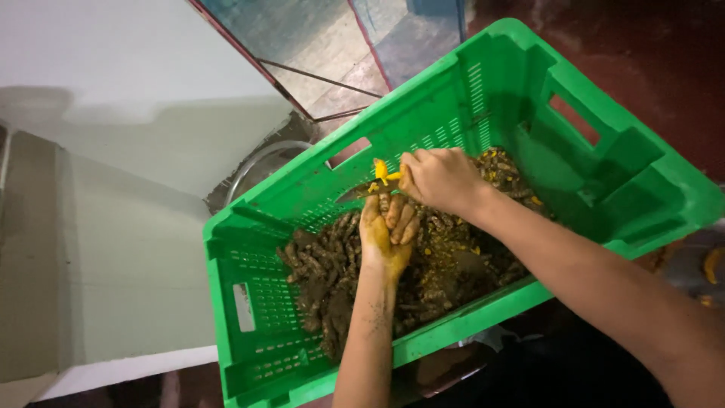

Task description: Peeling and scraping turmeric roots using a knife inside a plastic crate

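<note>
Crate: a green plastic crate (529, 83) with slotted walls and handle cut-outs, tilted toward the camera, resting above a dark floor.
Contents: a heap of muddy brown roots (332, 272) covers the crate bottom, thickest at the lower left; small yellow cut bits lie scattered among them near the right side.
Left hand: the left hand (387, 236), stained yellow and muddy, has its fingers curled shut around one root above the heap.
Root in work: the held root (381, 172) shows a bright yellow, exposed tip just above the left fingers, against the far wall of the crate.
Right hand: the right hand (438, 180) is closed at that yellow tip, fingers together. It appears to grip a small blade, but the view is too poor to confirm.
Work done: judged from the yellow scraps, a few roots have been trimmed or scraped.
Work left: judged from the heap, nearly all roots remain mud-coated and uncut.
Surroundings: a pale wall and a grey ledge (113, 249) stand left of the crate.
</note>
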